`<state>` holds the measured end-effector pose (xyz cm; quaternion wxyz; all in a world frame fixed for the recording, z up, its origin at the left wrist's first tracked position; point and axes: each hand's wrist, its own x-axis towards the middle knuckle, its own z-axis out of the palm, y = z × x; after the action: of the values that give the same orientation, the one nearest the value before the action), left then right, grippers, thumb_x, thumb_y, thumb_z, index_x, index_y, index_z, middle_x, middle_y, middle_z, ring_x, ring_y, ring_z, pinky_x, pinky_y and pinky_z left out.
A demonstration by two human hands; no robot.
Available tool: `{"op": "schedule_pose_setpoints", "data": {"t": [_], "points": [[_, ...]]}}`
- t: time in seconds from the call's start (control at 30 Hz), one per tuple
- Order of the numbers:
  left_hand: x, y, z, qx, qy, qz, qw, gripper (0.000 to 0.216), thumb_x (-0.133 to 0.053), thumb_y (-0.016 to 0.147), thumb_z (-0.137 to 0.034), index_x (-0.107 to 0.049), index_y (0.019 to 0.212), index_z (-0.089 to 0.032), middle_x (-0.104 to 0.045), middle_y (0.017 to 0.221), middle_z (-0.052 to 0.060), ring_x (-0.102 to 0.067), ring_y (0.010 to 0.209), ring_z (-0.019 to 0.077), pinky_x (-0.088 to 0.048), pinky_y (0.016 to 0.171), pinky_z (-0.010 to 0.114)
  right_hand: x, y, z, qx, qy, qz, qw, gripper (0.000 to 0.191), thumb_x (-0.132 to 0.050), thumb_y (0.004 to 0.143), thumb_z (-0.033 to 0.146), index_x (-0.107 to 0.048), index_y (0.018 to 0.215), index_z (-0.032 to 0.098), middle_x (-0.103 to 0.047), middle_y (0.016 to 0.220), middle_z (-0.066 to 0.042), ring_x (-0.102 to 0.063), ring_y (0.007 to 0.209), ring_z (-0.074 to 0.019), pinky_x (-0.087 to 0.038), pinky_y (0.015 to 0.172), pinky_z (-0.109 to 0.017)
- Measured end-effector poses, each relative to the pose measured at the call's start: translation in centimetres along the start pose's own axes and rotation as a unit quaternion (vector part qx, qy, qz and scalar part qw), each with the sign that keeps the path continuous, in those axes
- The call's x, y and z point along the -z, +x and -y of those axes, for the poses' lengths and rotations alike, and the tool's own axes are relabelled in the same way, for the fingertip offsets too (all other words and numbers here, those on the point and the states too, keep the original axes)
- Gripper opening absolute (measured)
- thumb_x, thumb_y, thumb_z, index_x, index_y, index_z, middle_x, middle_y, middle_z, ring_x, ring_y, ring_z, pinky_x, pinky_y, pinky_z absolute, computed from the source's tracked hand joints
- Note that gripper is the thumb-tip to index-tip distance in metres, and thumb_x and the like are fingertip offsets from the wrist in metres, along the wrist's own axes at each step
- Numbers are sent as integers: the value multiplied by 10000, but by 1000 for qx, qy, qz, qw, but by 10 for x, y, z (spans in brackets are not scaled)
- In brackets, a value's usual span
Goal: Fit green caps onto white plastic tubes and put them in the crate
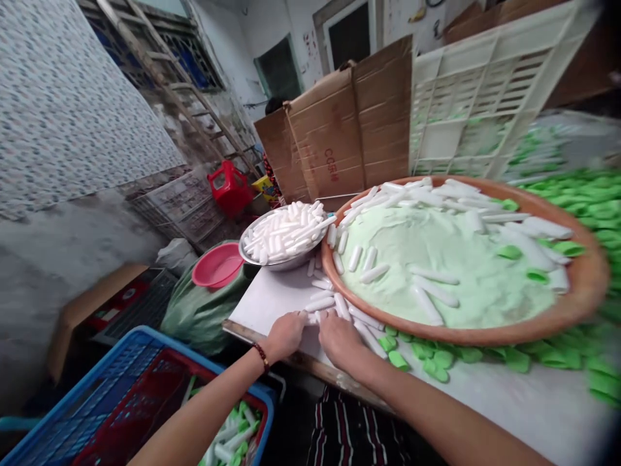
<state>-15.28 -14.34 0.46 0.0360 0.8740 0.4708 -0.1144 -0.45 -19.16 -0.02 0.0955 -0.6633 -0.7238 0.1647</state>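
Observation:
Close together at the table's front edge, my left hand [286, 331] and my right hand [337, 335] pinch a small white plastic tube [313, 318] from its two ends. Fingers cover most of it. Several loose white tubes [320, 303] lie on the table just beyond my fingertips. To the right stands a wide brown basin [436, 333] holding pale green powder [412, 243], with white tubes and a few green caps on top. A metal bowl [286, 264] heaped with white tubes sits at the table's far left corner.
Green caps [436, 362] are scattered under and right of the basin. A blue crate [140, 333] with tubes and caps stands below on the left. Behind it is a pink basin [218, 265]. Cardboard [330, 136] and a white plastic crate [446, 136] rise beyond the table.

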Motion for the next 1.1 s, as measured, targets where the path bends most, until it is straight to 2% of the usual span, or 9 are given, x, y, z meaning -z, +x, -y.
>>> {"op": "schedule_pose_setpoints", "data": {"t": [0.17,0.23,0.37,0.43,0.53,0.6,0.8,0.97,1.1], "points": [[42,23,-36,-51,-48,-67,995,231,-332,947,-179,-525,1073,-176,-673,904,97,-640,854,238,-455,766,322,50,-27,-70,-52,-23,-53,997,274,-415,932,319,-580,1104,183,-666,1034,-100,-644,890,-218,-433,725,-292],[63,48,-60,-74,-103,-102,987,229,-353,976,-288,-546,1053,-191,-674,951,94,-640,896,236,-447,764,305,79,-24,-112,-113,-50,-88,988,321,-341,954,309,-554,1135,152,-649,1055,-135,-628,910,-234,-421,724,-310],[85,110,-111,-92,-129,-93,983,289,-419,958,-386,-609,968,-169,-681,905,98,-650,836,238,-454,679,290,125,-11,-192,-212,-110,-129,962,369,-364,942,306,-556,1140,60,-605,1094,-235,-594,976,-315,-412,738,-374],[87,132,-131,-107,-132,-88,981,281,-460,943,-375,-640,932,-158,-680,915,107,-649,831,237,-463,682,295,132,-9,-217,-202,-146,-149,957,365,-424,927,317,-563,1152,66,-568,1161,-245,-537,1076,-351,-401,794,-409],[82,146,-148,-124,-130,-90,980,258,-529,913,-351,-670,865,-140,-665,940,130,-638,858,249,-476,718,318,126,-10,-233,-85,-195,-134,968,294,-474,905,277,-605,1124,130,-574,1168,-185,-504,1107,-319,-378,842,-403],[79,148,-151,-129,-127,-95,979,246,-563,895,-333,-679,817,-131,-653,956,143,-626,880,255,-480,745,330,117,-8,-236,-27,-201,-93,975,214,-506,876,233,-657,999,145,-620,1045,-147,-557,1004,-272,-382,794,-356],[74,153,-130,-122,-125,-93,980,236,-614,866,-360,-691,776,-155,-659,818,68,-606,764,189,-459,691,274,106,8,-247,-25,-161,-60,985,212,-480,882,228,-668,876,129,-669,898,-139,-612,883,-244,-366,726,-318],[67,158,-112,-95,-133,-75,984,327,-569,875,-454,-704,805,-164,-625,680,18,-578,630,156,-430,581,250,121,8,-272,-86,-112,-72,987,308,-430,922,380,-659,858,184,-687,874,-102,-619,804,-236,-341,626,-301],[62,155,-120,-108,-122,-71,984,289,-577,881,-399,-720,779,-171,-647,846,77,-616,816,207,-481,735,295,153,-8,-291,-166,-37,-108,979,388,-406,932,479,-643,816,195,-675,804,-98,-588,751,-224,-326,621,-308]]}}
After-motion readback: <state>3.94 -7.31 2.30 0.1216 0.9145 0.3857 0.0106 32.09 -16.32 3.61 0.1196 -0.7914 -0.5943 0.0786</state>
